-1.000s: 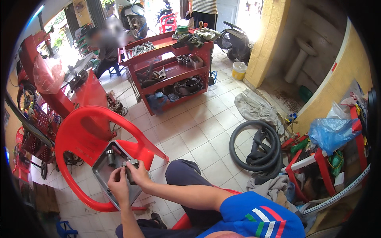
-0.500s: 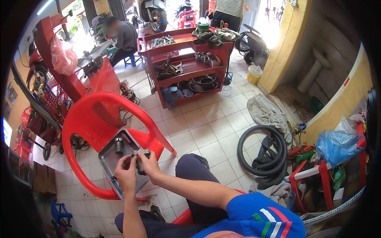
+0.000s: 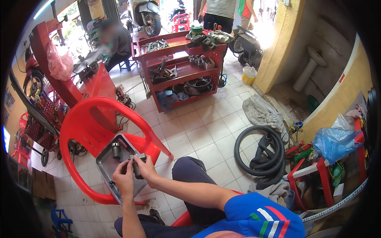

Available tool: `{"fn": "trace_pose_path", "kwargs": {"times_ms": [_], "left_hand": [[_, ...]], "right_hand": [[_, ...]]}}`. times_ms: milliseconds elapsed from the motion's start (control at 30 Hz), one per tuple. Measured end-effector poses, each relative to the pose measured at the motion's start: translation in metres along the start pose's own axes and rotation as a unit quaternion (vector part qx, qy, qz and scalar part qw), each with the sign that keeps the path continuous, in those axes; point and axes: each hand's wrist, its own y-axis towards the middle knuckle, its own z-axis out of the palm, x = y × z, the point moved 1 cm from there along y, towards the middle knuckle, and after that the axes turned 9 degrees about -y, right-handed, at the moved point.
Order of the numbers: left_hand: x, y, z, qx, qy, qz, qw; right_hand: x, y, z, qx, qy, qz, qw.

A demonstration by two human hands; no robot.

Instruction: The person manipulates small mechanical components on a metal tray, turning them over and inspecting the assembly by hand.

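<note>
Work looks unfinished to us, and all of it lies toward eight o'clock in our view. Leftmost, a red plastic armchair (image 3: 85, 133) bears a shallow metal tray (image 3: 104, 166). Toward the tray's eleven o'clock, a dark cylindrical part (image 3: 115, 151) rests in it, out of our grasp; whether it is done with, we cannot tell. Our left hand (image 3: 124, 180) comes next, over the tray, thumb and fingers together against the left side of a grey metal part (image 3: 137, 170); whether a smaller piece sits between those fingertips, we cannot tell. We hold the grey part up between both hands, at the tray's three o'clock side, so we judge its handling to be in progress: it is not yet set down. Our right hand (image 3: 147, 169) clamps it from the right, fingers wrapped round it. How many steps are done or remain, the view does not show us. Farther right, at twelve o'clock, a red trolley (image 3: 183, 71) carries metal tools (image 3: 155, 46), well apart from us. At four o'clock, coiled black tubing (image 3: 239, 152) lies on the tiled floor (image 3: 210, 139); at three, we see a blue plastic bag (image 3: 337, 142).
</note>
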Motion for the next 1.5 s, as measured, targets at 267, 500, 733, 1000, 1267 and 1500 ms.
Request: {"fn": "trace_pose_path", "kwargs": {"times_ms": [267, 500, 733, 1000, 1267, 1500], "left_hand": [[-0.009, -0.001, 0.003, 0.004, -0.026, -0.005, 1.0], [-0.002, 0.0, -0.002, -0.003, 0.068, 0.065, 0.996], [0.005, 0.0, 0.001, -0.004, -0.028, 0.008, 1.0], [0.012, 0.001, -0.01, 0.012, -0.031, -0.012, 0.999], [0.001, -0.001, -0.005, -0.014, -0.019, -0.008, 1.0], [-0.003, -0.005, -0.003, -0.012, 0.01, 0.017, 1.0]], "right_hand": [[-0.003, 0.005, -0.001, 0.0, -0.012, -0.009, 1.0], [0.001, 0.001, -0.001, -0.002, -0.037, 0.009, 0.999], [-0.008, 0.009, -0.002, -0.004, -0.033, -0.009, 0.999], [-0.01, 0.007, 0.007, -0.019, -0.04, -0.028, 0.999], [0.001, 0.001, 0.001, 0.009, -0.012, 0.015, 1.0], [0.006, -0.007, -0.001, 0.013, -0.021, 0.008, 1.0]]}}
